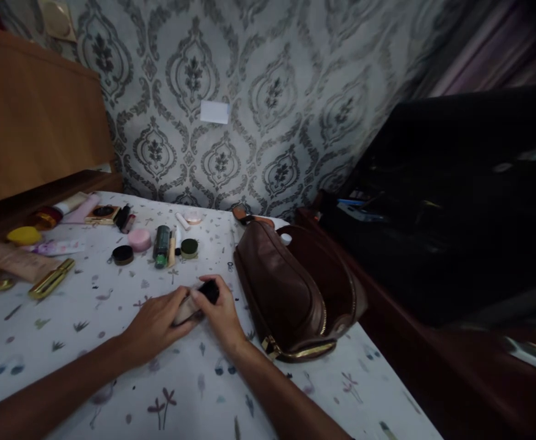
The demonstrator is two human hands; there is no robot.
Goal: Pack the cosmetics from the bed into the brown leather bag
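"Both left hand [157,324] and right hand [224,313] occupy the foreground: what do they hold?"

"The left grip is closed around the pale body of a small bottle [186,311]; the right fingers are closed on its black cap [211,291]. The bottle is tilted, over the desk [212,403], left of an unzipped brown bag [281,281]."

"How far along is the work?"

"Judged partway: the bottle is in hand, its handling unfinished. Whether the cap is seated or loose cannot be told. A white lid [285,239] shows at the bag's mouth; beyond the hands, a gold tube [51,279], green bottle [161,244] and pink container [139,239] lie outside it."

"And the setting?"

"The desk surface is white, printed with plants and flamingos. A wooden panel [38,116] stands at left; grey patterned wallpaper [194,73] closes the background."
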